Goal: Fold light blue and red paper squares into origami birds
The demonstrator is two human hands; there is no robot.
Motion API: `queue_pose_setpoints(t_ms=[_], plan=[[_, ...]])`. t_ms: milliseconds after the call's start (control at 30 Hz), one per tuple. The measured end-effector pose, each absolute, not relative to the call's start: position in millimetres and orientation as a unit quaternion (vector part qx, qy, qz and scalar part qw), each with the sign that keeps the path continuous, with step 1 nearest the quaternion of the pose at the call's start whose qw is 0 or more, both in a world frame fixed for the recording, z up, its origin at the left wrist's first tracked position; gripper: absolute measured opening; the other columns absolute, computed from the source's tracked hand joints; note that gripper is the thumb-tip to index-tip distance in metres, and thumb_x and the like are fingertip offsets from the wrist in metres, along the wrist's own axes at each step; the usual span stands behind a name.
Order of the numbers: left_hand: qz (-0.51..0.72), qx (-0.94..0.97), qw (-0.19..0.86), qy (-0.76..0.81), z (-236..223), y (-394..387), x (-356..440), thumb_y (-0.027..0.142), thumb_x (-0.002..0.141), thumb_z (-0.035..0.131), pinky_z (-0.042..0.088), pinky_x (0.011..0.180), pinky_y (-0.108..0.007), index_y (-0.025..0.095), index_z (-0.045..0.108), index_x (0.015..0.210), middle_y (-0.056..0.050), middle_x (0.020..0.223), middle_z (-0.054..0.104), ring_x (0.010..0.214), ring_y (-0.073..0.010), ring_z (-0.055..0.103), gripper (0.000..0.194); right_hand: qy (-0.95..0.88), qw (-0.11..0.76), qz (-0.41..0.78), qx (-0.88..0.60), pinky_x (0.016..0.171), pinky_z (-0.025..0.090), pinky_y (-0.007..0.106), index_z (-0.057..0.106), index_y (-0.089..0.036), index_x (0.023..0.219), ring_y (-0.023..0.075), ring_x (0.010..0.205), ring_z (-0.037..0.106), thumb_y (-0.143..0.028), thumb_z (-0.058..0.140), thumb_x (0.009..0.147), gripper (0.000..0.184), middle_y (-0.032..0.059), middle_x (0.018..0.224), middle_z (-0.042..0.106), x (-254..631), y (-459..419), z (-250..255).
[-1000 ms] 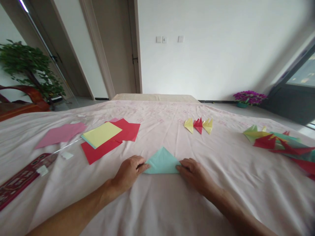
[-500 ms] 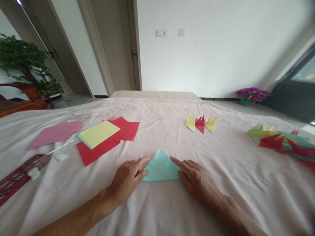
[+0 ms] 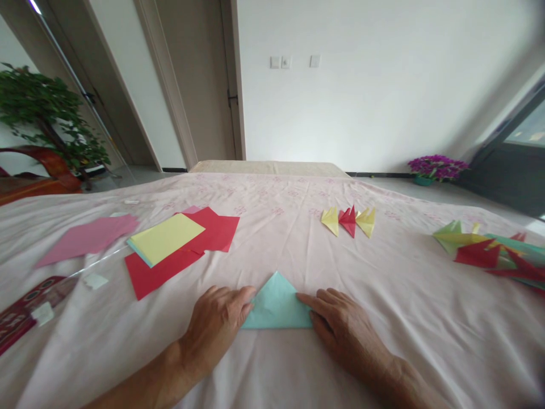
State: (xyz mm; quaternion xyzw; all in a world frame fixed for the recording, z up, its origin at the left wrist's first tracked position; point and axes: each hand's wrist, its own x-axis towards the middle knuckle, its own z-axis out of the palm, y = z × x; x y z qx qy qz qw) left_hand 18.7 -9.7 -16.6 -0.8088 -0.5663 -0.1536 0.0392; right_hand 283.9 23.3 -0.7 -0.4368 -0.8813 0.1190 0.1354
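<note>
A light blue sheet of origami paper, folded into a triangle, lies on the tablecloth in front of me with its point facing away. My left hand has thumb and forefinger closed at the paper's left edge. At the right edge, my right hand grips the same paper, its forefinger on the slanted side and the thumb by the lower corner. The other fingers of both hands are curled in. Whether the thumbs reach under the sheet cannot be made out.
Left of my hands lie yellow paper, red paper, pink paper and a dark red package. Folded yellow and red pieces sit in a row beyond. A pile of folded coloured pieces is far right.
The view has tilted up slightly, so things sit lower in the picture. My left forefinger has drawn in from the slanted side toward the thumb. The right hand keeps its place on the paper.
</note>
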Motion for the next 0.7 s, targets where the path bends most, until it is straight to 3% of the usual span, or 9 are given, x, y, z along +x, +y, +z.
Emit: queue_pose_setpoints(t_ms=[67, 167, 233, 333, 400, 533, 700], plan=[[-0.162, -0.816, 0.093, -0.547, -15.0, -10.7, 20.1, 0.016, 0.089, 0.057, 0.051, 0.071, -0.036, 0.023, 0.060, 0.117, -0.004, 0.081, 0.068, 0.076, -0.0220, 0.064, 0.029, -0.883, 0.139, 0.117, -0.433, 0.069, 0.039, 0.032, 0.061, -0.028, 0.122, 0.0198, 0.079, 0.056, -0.016, 0.046, 0.090, 0.038, 0.0040, 0.082, 0.062, 283.9, 23.6, -1.4], [-0.218, -0.856, 0.115, -0.455, -14.2, -10.7, 22.5, 0.010, 0.094, 0.043, 0.051, 0.090, -0.041, 0.021, 0.053, 0.129, -0.009, 0.112, 0.066, 0.106, -0.0237, 0.061, 0.038, -0.885, 0.142, 0.109, -0.430, 0.069, 0.039, 0.032, 0.061, -0.027, 0.122, 0.0197, 0.077, 0.056, -0.016, 0.046, 0.090, 0.038, 0.0042, 0.081, 0.063, 284.0, 23.6, -2.8], [-0.232, -0.895, 0.074, -0.373, -14.3, -10.9, 25.0, 0.007, 0.096, 0.037, 0.048, 0.100, -0.040, 0.019, 0.051, 0.132, -0.010, 0.128, 0.060, 0.124, -0.0223, 0.052, 0.040, -0.886, 0.139, 0.106, -0.429, 0.069, 0.038, 0.032, 0.062, -0.027, 0.122, 0.0193, 0.076, 0.056, -0.016, 0.046, 0.089, 0.038, 0.0039, 0.080, 0.063, 283.9, 23.5, -3.3], [-0.189, -0.930, -0.011, -0.315, -12.6, -14.2, 29.7, 0.008, 0.097, 0.035, 0.044, 0.107, -0.038, 0.017, 0.046, 0.137, -0.009, 0.136, 0.056, 0.131, -0.0191, 0.047, 0.042, -0.885, 0.135, 0.108, -0.431, 0.070, 0.038, 0.031, 0.061, -0.026, 0.124, 0.0190, 0.078, 0.056, -0.015, 0.047, 0.088, 0.039, 0.0036, 0.082, 0.063, 284.4, 23.8, -3.4], [-0.146, -0.936, -0.050, -0.316, -9.7, -18.3, 31.7, 0.016, 0.098, 0.041, 0.039, 0.111, -0.041, 0.017, 0.040, 0.142, -0.011, 0.144, 0.048, 0.134, -0.0212, 0.043, 0.044, -0.884, 0.134, 0.105, -0.436, 0.072, 0.039, 0.032, 0.061, -0.026, 0.124, 0.0193, 0.079, 0.055, -0.016, 0.048, 0.088, 0.040, 0.0036, 0.083, 0.062, 285.0, 23.8, -3.1], [-0.107, -0.935, -0.086, -0.328, -4.5, -26.4, 31.0, 0.045, 0.092, 0.052, 0.028, 0.115, -0.048, 0.020, 0.027, 0.149, -0.012, 0.153, 0.033, 0.141, -0.0272, 0.031, 0.067, -0.876, 0.135, 0.066, -0.459, 0.073, 0.039, 0.035, 0.061, -0.028, 0.123, 0.0214, 0.081, 0.054, -0.021, 0.051, 0.087, 0.038, 0.0050, 0.085, 0.061, 282.8, 20.2, -1.9], [-0.111, -0.933, -0.075, -0.334, -5.9, -30.7, 30.2, 0.052, 0.092, 0.049, 0.023, 0.117, -0.049, 0.023, 0.023, 0.150, -0.010, 0.155, 0.030, 0.143, -0.0278, 0.025, 0.070, -0.858, 0.173, 0.014, -0.484, 0.087, 0.040, 0.048, 0.048, -0.025, 0.136, 0.0315, 0.105, 0.048, -0.036, 0.052, 0.090, 0.047, 0.0126, 0.120, 0.056, 268.9, 10.9, -7.6]])
